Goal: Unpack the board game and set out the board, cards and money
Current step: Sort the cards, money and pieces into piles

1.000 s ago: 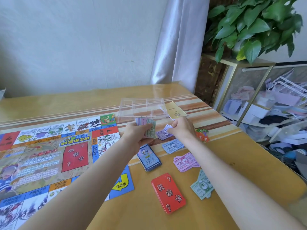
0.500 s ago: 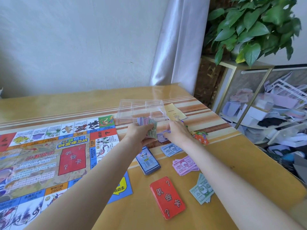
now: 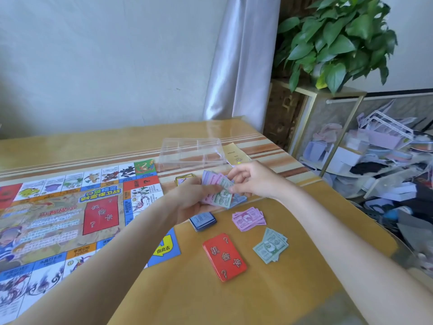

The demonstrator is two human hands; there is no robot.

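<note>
- Left hand [image 3: 192,202] cradled a mixed wad of play money [image 3: 219,192], fingers curled under it and thumb on top, apparently so the notes could be sorted by colour.
- Right hand [image 3: 251,181] pinched the top green note of that wad between thumb and forefinger, probably to peel it off.
- Sorted money lay on the table [image 3: 293,289] near the hands: a pink pile [image 3: 249,218], a green pile [image 3: 270,248] nearer the person, and a blue pile [image 3: 237,200] partly hidden under the wad.
- Cards sat in separate decks, the red chance deck [image 3: 224,256] beside the green pile and the blue deck [image 3: 202,221] just under the left wrist; a yellow-edged deck [image 3: 184,178] showed beyond the fingers.
- Board [image 3: 70,219] lay unfolded flat to the left.
- Clear plastic tray [image 3: 191,153], seemingly emptied, stood behind the hands with a yellow paper slip [image 3: 234,156] beside it.
- Remaining work, by my judgement, was sorting the wad.
</note>
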